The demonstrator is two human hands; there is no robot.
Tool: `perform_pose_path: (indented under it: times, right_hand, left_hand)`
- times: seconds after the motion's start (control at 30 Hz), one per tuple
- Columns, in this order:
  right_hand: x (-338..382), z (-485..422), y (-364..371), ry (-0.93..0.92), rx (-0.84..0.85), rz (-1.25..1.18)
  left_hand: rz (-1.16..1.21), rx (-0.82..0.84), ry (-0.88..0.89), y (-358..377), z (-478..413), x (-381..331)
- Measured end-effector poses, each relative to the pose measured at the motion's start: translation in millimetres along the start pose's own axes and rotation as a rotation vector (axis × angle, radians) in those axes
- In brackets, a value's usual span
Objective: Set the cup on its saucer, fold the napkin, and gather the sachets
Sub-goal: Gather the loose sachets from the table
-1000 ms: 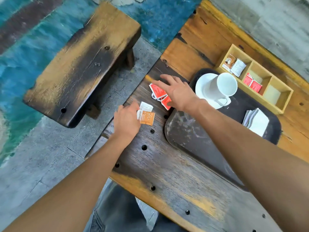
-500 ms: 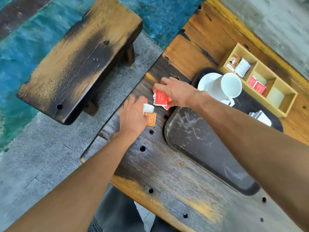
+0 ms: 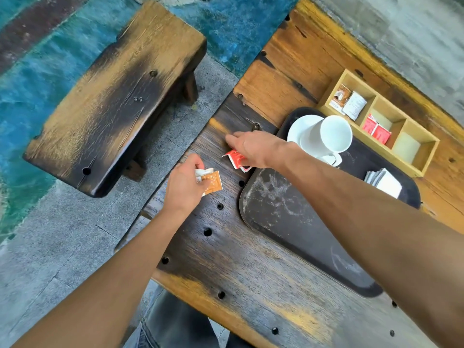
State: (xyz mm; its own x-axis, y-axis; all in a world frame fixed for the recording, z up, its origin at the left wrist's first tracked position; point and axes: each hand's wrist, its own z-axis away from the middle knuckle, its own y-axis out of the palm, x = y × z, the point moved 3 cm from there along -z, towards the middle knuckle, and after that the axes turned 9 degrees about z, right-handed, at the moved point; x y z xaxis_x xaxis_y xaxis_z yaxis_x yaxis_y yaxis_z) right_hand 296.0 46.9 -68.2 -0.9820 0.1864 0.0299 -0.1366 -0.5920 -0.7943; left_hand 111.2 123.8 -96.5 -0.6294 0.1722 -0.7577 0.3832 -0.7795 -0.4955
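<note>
Gripping sachets, both hands: orange sachet [image 3: 213, 183] flat, red sachets [image 3: 237, 159] tilted.

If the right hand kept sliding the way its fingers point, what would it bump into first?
Probably nothing. The right hand, lying over the red sachets, points its fingers left across the bare table toward that edge. The way looks free; beyond the edge lies only floor, with the bench farther off.

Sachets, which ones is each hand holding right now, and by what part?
The left hand pinches the orange sachet and a white sachet by their left edges. The right hand grips the red sachets by their upper ends.
</note>
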Motion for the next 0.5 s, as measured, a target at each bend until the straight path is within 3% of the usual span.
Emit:
perform_pose_path:
  times: [0.2,0.37,0.5]
  right_hand:
    - [-5.3,14.9,-6.6,-0.031,-0.063,-0.17]
    - [-32.3,48.1,-29.2,0.126,-0.34,-0.349]
    - [-75.2,84.3,-42.7,0.237,-0.512,-0.463]
  left_hand:
    - [0.154,-0.023,-0.091,-9.7,-13.1,-5.9]
    - [0.456,-0.074,-0.205,-16.0,-32.6,-25.5]
    - [0.529,-0.017,-0.164,-3.1,-52.8,-74.8]
